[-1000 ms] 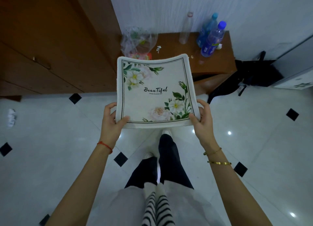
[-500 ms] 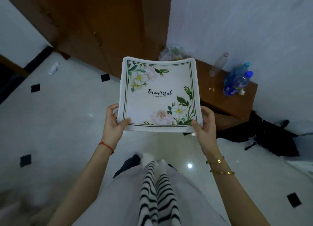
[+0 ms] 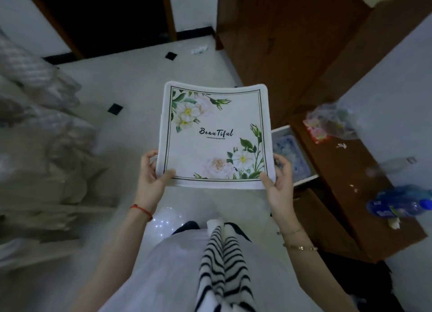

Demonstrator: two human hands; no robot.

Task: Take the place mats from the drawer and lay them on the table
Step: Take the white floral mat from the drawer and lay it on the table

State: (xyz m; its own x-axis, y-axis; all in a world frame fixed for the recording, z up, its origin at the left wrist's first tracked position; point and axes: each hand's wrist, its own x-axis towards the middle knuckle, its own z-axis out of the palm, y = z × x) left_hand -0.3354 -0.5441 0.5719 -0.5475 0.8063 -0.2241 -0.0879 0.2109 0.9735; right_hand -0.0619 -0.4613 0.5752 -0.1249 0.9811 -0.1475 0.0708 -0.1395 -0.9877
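Observation:
A white square place mat [image 3: 215, 136] printed with flowers and the word "Beautiful" is held flat in front of me at chest height. My left hand [image 3: 150, 178] grips its near left corner, thumb on top. My right hand [image 3: 279, 176] grips its near right corner the same way. Just right of the mat, an open drawer [image 3: 292, 155] with white walls shows something blue patterned inside. It belongs to a low brown cabinet [image 3: 346, 183].
On the cabinet top lie a plastic bag [image 3: 332, 122], a clear bottle [image 3: 390, 165] and a blue bottle [image 3: 397, 207]. A tall brown wardrobe [image 3: 292, 43] stands behind. Blurred pale fabric [image 3: 42, 129] fills the left. A dark doorway [image 3: 105, 14] lies ahead across white tiled floor.
My view has swung left: the low cabinet and bottles slid from behind the mat to the right side, and the doorway and pale fabric came into sight. Both hands keep the same grip on the mat.

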